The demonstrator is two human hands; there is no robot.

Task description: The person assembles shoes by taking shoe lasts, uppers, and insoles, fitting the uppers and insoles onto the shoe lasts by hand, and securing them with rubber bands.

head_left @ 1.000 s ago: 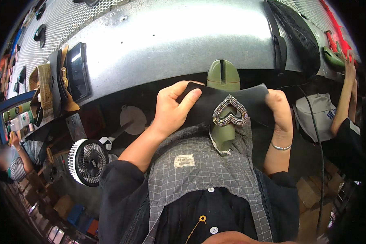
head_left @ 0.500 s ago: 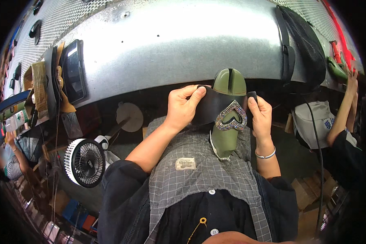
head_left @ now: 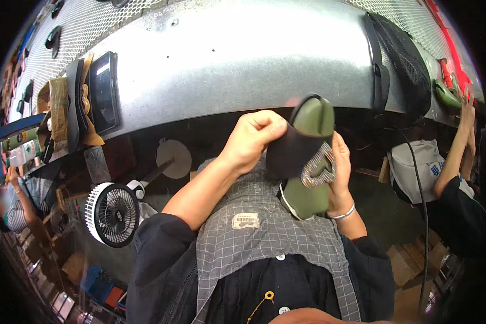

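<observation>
In front of my apron hangs a green shoe last [head_left: 306,200], its split end pointing away from me. A black strap [head_left: 287,156] lies across it, bearing a heart-shaped ornament [head_left: 311,174] of glittering stones. My left hand [head_left: 254,139] is closed, pinching the strap's left edge between thumb and fingers. Along the last's right side my right hand [head_left: 340,170] is wrapped, gripping it; most of its fingers are hidden behind the last. A thin black sole-like edge shows round the split end, and a whitish edge shows at the near end.
Beyond my hands is a metal bench [head_left: 243,65]. On it lie a dark phone-like device [head_left: 103,89] at left and a black mesh bag [head_left: 402,70] at right. A white fan [head_left: 113,215] stands left. Another person's hands [head_left: 466,116] hold a green last [head_left: 445,97] at far right.
The last has tilted and turned, its ornament swinging to the right and slightly down. My right hand has moved from the strap's right end to the last's side. My left hand still pinches the strap.
</observation>
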